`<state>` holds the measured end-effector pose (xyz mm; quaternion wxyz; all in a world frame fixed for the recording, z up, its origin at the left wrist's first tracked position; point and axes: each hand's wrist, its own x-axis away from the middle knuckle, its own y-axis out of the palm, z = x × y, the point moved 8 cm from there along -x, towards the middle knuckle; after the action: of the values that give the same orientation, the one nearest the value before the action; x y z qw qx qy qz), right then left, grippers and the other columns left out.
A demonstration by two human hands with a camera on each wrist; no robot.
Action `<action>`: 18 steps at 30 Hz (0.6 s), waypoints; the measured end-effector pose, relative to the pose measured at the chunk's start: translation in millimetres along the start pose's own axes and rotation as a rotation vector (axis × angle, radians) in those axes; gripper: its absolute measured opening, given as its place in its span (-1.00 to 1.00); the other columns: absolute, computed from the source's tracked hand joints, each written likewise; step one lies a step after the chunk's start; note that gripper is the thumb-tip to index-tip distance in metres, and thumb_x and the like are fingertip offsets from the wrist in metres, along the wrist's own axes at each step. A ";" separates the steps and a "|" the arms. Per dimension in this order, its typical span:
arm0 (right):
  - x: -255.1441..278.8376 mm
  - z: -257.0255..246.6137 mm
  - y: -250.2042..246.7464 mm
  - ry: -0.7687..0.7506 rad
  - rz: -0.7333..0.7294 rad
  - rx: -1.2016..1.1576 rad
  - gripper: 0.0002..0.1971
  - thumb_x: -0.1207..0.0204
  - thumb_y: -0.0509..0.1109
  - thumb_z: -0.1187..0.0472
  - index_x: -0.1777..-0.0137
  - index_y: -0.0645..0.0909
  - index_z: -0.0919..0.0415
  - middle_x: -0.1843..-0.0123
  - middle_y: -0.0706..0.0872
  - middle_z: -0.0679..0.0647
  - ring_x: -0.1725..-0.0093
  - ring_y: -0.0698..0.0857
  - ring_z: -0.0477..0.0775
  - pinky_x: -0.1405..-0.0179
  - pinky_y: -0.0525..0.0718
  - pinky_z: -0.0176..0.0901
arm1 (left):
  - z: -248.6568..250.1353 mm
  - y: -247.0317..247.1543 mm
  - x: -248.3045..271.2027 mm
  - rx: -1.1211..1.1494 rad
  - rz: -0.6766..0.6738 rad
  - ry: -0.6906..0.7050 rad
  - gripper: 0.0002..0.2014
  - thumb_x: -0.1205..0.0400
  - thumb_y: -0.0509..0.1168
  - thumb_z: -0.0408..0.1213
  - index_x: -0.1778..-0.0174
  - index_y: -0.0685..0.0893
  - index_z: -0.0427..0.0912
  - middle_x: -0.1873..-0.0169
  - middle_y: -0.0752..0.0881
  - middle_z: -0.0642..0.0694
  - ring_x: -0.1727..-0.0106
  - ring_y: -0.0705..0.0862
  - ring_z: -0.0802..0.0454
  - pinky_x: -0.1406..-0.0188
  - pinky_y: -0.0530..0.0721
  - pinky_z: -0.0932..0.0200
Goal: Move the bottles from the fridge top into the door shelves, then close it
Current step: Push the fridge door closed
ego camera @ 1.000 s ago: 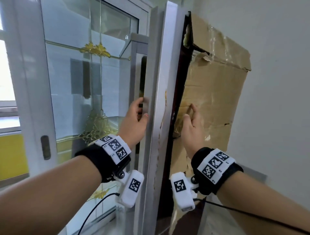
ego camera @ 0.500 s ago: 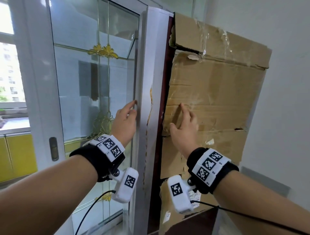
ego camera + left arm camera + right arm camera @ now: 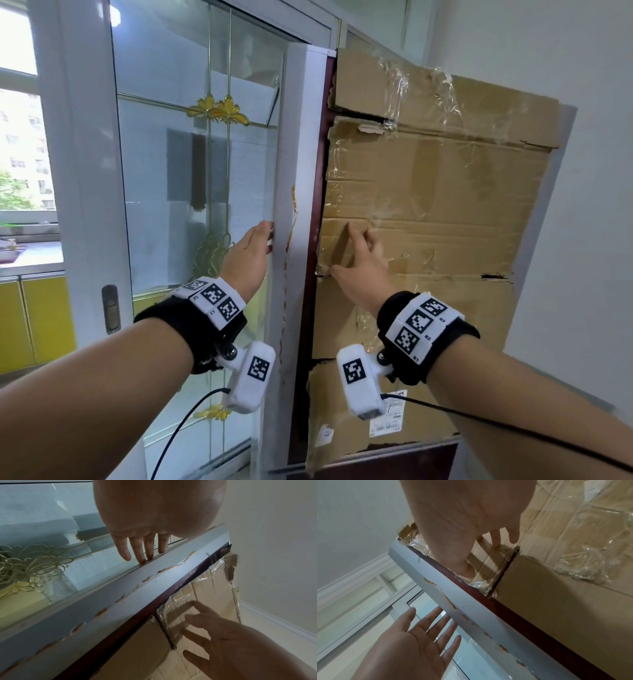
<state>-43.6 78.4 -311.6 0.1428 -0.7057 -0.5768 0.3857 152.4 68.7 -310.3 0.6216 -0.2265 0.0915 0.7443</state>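
Since half a second earlier the door (image 3: 428, 222) had swung further round, its cardboard-covered face now broadside to the head camera, and both hands had followed it.

Left hand (image 3: 247, 255) was spread, fingers straight, fingertips (image 3: 142, 559) touching the white edge strip (image 3: 294, 205) along the door's left side. Right hand (image 3: 359, 267) lay open on the cardboard just beside that edge, index finger stretched up and thumb splayed out; it pinched nothing. Whether the palm itself bore on the card could not be told.

No bottles showed in any view, and neither the fridge top nor the door shelves were visible, so where the bottles stood could not be told. Judging by the door's outer face turned to the camera and two flat hands on it, the bottles were probably already shelved and the closing push was under way or just done. Whether the door had seated could not be seen.

As for writing, a white printed label (image 3: 390, 416) sat on the cardboard near its lower edge, too small to read. The wristbands (image 3: 423, 320) carried square black-and-white markers with tiny codes such as R1, R2 and R3.
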 end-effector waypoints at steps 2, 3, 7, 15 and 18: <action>-3.3 0.5 1.8 0.013 -0.029 0.030 -0.13 -0.51 0.35 0.06 -0.70 -0.11 -0.24 -0.76 -0.21 -0.06 -0.73 -0.06 0.22 -0.65 0.16 0.27 | -4.9 -1.6 -2.4 0.045 0.023 -0.033 -0.50 -0.76 -0.10 0.05 -0.53 0.45 -0.06 -0.31 0.60 0.02 -0.26 0.60 0.05 -0.46 0.43 -0.02; -3.7 0.2 2.5 0.015 -0.035 0.041 -0.12 -0.51 0.36 0.02 -0.70 -0.12 -0.23 -0.76 -0.22 -0.06 -0.73 -0.06 0.22 -0.65 0.15 0.27 | -7.7 -3.1 -4.3 0.054 0.037 -0.040 -0.48 -0.74 -0.08 0.09 -0.55 0.43 -0.06 -0.35 0.60 0.00 -0.30 0.60 0.03 -0.50 0.41 -0.07; -2.8 0.3 2.1 0.006 -0.049 0.050 -0.09 -0.50 0.39 -0.05 -0.71 -0.13 -0.24 -0.76 -0.23 -0.06 -0.73 -0.06 0.25 -0.64 0.15 0.30 | -13.9 -4.0 -6.6 0.051 0.027 -0.066 -0.46 -0.74 -0.08 0.10 -0.58 0.39 -0.07 -0.48 0.55 -0.08 -0.28 0.56 0.06 -0.55 0.38 -0.14; -1.0 -5.5 -12.7 -0.009 -0.117 -0.013 -0.18 -0.54 0.39 0.10 -0.72 0.05 -0.09 -0.74 -0.15 -0.04 -0.63 0.30 0.17 -0.52 0.41 -0.06 | -9.0 -8.3 -5.3 -0.039 0.008 -0.053 -0.32 -0.61 -0.06 0.24 -0.59 0.38 -0.04 -0.55 0.49 -0.07 -0.50 0.49 -0.04 -0.56 0.36 -0.24; 3.1 -10.4 -20.6 -0.020 -0.112 0.019 -0.25 -0.54 0.39 0.06 -0.70 0.15 -0.04 -0.73 -0.05 0.03 -0.53 0.43 0.19 -0.38 0.46 -0.12 | 3.4 -13.6 -4.5 -0.097 0.049 0.003 -0.39 -0.64 -0.03 0.18 -0.54 0.45 -0.04 -0.54 0.49 -0.08 -0.53 0.47 -0.06 -0.54 0.39 -0.22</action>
<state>-50.6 89.8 -292.6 0.1654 -0.6671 -0.6130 0.3896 165.3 69.0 -303.3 0.5912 -0.2549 0.0618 0.7626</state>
